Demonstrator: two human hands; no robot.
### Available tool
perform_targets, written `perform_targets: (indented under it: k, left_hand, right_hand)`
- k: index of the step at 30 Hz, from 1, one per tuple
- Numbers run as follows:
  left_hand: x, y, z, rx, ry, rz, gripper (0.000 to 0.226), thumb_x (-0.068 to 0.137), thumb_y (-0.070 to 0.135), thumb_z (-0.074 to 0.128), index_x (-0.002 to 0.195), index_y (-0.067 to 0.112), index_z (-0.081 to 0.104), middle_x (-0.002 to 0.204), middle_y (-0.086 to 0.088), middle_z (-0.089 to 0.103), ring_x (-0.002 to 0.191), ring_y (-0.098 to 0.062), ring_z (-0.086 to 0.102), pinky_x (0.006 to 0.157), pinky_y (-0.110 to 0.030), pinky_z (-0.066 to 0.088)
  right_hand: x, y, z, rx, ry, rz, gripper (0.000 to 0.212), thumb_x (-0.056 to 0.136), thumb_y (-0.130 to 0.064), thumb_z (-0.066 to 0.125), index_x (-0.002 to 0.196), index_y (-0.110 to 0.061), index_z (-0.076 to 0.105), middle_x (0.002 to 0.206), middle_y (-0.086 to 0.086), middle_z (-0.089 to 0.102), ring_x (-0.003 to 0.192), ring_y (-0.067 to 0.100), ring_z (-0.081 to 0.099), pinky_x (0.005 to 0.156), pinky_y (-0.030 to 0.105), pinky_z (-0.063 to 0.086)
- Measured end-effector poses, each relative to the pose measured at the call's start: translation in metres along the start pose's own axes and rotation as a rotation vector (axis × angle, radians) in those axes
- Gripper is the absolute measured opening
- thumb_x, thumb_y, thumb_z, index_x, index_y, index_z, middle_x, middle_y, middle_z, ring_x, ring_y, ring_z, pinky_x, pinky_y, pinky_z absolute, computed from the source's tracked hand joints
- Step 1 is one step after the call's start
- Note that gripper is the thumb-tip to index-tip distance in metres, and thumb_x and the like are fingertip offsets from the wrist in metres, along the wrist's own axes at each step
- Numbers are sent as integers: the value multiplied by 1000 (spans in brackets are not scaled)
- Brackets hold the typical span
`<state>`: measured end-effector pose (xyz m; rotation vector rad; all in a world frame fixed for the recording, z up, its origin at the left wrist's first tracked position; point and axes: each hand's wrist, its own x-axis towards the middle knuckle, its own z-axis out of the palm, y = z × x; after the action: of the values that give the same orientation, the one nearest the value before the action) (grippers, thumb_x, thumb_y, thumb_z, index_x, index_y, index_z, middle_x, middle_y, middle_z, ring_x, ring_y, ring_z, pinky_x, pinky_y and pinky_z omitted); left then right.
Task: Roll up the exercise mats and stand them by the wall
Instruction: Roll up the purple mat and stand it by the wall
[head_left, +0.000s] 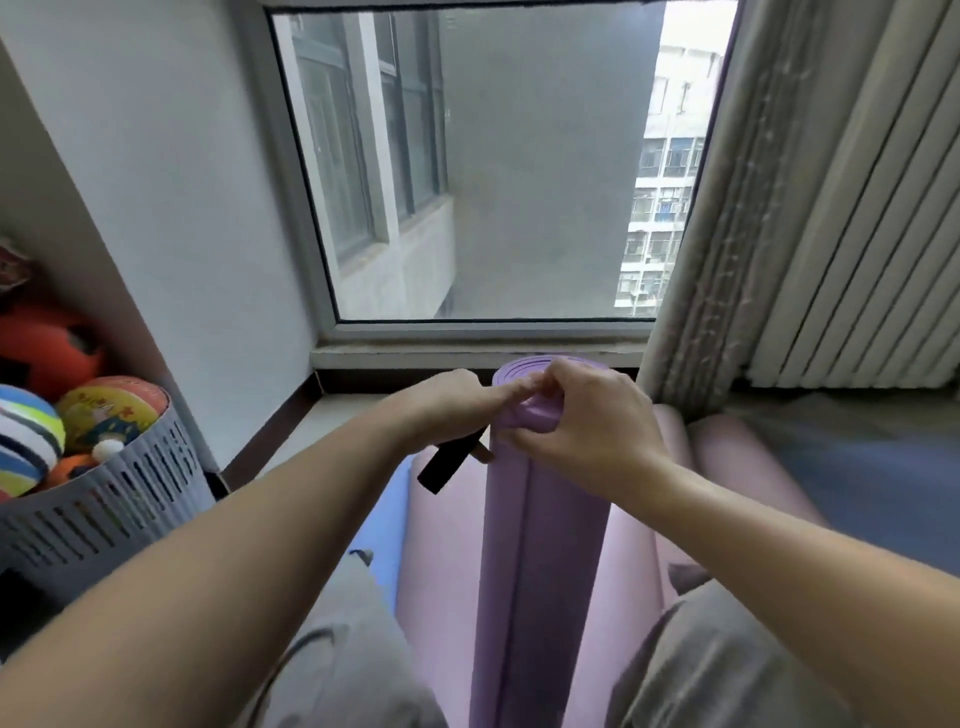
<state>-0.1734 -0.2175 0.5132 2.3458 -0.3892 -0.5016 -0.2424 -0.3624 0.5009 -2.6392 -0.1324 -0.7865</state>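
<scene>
On my feed the rolled purple foam exercise mat (540, 571) stands upright between the person's knees. Its top end is just in front of the window sill (415, 358), and I can see the coil rings there.

The right hand (587, 421) sits on that top end, fingers curled down over the inner coils and gripping them. The left hand (441, 400) reaches in from the other side, its fingers nearly straight, their tips touching the rim beside the right thumb. A flat black strap (449, 465) hangs at a slant from under the left palm. The thumb is hidden, so I cannot tell whether that hand pinches the strap.

Under the roll lies a pale pink mat (441, 545), with a blue surface (387, 514) showing along its left edge.

To the left, against the white wall (156, 182), a grey slotted plastic basket (104, 514) holds several balls. One is a striped ball (26, 441) and another an orange printed ball (111, 410), whose print is too blurred for me to read. Ahead is the glazed window (467, 182), and a grey-beige pleated curtain (727, 260) hangs to its right.
</scene>
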Motion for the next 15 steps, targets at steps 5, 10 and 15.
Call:
perform_targets:
  k: [5, 10, 15]
  left_hand:
    - [-17, -5, 20, 53, -147, 16, 64, 83, 74, 44, 74, 16, 67, 62, 7, 69, 74, -16, 73, 82, -29, 54]
    - [-31, -26, 17, -23, -165, -11, 59, 86, 67, 44, 66, 16, 65, 64, 2, 70, 80, -22, 73, 85, -32, 53]
    - [-54, -56, 1, 0, -216, -63, 78, 79, 72, 41, 92, 1, 70, 95, -17, 72, 83, -16, 73, 89, -35, 55]
  right_hand:
    - [-34, -6, -5, 18, -162, 117, 41, 64, -60, 71, 80, -27, 52, 70, -16, 53, 73, 9, 50, 71, 26, 33]
    - [-35, -27, -4, -20, -303, 89, 41, 62, -62, 66, 76, -26, 49, 63, -16, 49, 64, 6, 43, 72, 26, 27]
    - [-21, -52, 2, -20, -571, -50, 47, 65, -60, 69, 76, -15, 65, 75, 3, 66, 66, 16, 55, 61, 31, 39]
